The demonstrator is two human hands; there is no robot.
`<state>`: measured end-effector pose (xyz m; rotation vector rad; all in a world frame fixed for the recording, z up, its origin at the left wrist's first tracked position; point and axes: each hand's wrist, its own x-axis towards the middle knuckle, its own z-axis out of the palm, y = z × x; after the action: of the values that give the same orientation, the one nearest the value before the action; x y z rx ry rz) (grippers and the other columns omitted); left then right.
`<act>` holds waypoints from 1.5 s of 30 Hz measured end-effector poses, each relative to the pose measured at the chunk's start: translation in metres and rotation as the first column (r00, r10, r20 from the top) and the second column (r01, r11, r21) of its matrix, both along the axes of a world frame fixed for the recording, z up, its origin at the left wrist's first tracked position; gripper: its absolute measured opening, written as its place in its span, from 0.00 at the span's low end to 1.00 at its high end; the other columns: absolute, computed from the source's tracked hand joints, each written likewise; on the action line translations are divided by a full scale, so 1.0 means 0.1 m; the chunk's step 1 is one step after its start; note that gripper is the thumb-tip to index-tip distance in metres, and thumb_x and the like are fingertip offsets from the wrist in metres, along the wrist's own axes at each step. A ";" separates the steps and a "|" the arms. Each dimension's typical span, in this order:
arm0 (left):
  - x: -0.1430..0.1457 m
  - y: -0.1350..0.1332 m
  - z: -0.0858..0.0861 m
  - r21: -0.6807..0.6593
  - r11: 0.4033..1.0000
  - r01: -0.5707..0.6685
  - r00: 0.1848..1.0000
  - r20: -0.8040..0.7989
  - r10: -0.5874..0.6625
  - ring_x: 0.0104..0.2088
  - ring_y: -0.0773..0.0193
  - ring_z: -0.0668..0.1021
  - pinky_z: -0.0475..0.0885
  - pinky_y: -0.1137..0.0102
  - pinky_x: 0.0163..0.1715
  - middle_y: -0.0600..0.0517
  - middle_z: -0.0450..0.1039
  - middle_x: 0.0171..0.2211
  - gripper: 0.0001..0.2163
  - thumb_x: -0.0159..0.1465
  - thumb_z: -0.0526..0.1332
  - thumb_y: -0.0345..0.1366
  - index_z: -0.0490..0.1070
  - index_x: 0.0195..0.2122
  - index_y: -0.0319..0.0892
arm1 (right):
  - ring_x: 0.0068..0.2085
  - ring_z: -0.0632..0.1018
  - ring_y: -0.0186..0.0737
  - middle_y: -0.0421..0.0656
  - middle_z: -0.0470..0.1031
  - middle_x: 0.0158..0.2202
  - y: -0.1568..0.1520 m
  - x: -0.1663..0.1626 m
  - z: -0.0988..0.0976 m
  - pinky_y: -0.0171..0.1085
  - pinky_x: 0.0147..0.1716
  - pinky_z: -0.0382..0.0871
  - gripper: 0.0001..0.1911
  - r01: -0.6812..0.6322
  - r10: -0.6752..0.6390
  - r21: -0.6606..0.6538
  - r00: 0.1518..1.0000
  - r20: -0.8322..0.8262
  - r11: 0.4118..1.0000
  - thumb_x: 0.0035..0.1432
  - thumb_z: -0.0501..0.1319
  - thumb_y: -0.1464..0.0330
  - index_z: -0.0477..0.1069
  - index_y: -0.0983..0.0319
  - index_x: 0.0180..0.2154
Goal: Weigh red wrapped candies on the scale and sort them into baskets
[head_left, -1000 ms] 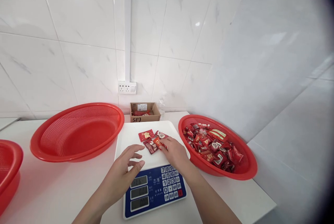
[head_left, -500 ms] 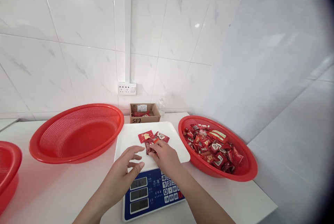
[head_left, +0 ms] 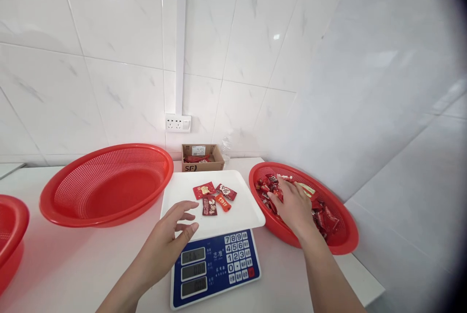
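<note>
A blue digital scale point(head_left: 215, 266) carries a white weighing tray point(head_left: 241, 211). Several red candy packets point(head_left: 214, 197) lie on that tray. My left hand point(head_left: 170, 236) hovers over the tray's near left edge, fingers apart, holding nothing. My right hand point(head_left: 294, 206) reaches into the red basket point(head_left: 339, 245) on the right, resting on its heap of red wrapped candies point(head_left: 323, 215). Its fingers curl down into the pile; whether they grip a candy is hidden.
A large empty red basket point(head_left: 105, 184) sits left of the scale, and part of another red basket point(head_left: 10, 228) shows at the far left. A small cardboard box point(head_left: 202, 157) stands by the wall under a socket strip point(head_left: 177, 122). The table edge runs at the right.
My right hand left the packets on the tray and moved right into the candy basket. The left hand stayed almost still.
</note>
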<state>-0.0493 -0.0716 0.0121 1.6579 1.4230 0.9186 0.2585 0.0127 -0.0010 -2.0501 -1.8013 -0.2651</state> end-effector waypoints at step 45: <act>-1.17 0.80 -0.12 0.064 0.984 -0.168 0.666 -0.729 0.161 0.61 0.42 0.56 0.57 0.49 0.54 0.38 0.55 0.61 0.29 0.62 0.46 0.52 0.55 0.60 0.40 | 0.60 0.61 0.49 0.46 0.61 0.60 -0.07 0.08 -0.33 0.49 0.57 0.57 0.33 -0.273 0.177 -0.088 0.805 -0.567 0.958 0.54 0.49 0.50 0.61 0.60 0.57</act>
<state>-0.1663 0.0088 -0.0001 2.0289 2.1314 0.2994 0.2669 0.0055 -0.0345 -1.7326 -1.6968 0.5218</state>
